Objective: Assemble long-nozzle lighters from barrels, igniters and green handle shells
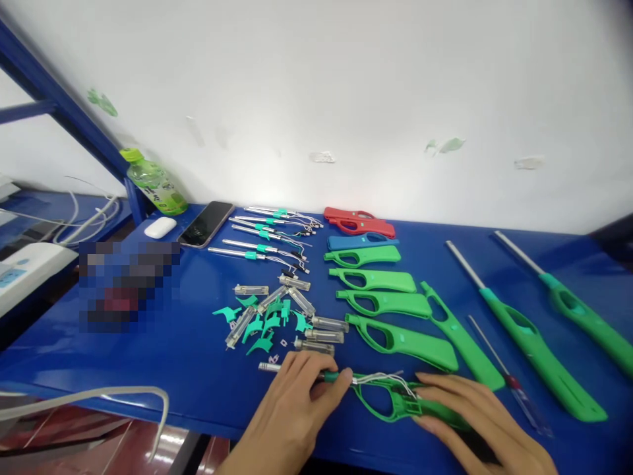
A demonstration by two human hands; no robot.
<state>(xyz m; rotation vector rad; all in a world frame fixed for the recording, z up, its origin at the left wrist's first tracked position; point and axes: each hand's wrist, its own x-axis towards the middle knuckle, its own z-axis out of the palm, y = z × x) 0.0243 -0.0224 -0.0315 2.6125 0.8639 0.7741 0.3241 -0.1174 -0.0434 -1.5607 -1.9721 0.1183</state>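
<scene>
My left hand [299,402] is closed around the metal lighter tube [268,367], thumb and fingers pinching it near its green collar. White wires [380,378] run from the tube into an open green lighter handle shell [380,409]. My right hand [477,415] grips the rear end of that shell, fingers along its far and near sides. A black part [404,390] sits inside the shell where the wires end. Beyond my left hand lie green triggers [271,322] and clear fuel tanks [324,336]. The palm side of both hands is hidden.
Several tube-and-wire assemblies [257,247] lie behind the triggers. Green shells [400,340], a blue shell [361,241] and red shells [363,226] stand in a column. Two assembled lighters [534,349] and a screwdriver [517,392] lie right. A phone [206,224] and bottle [155,183] are back left.
</scene>
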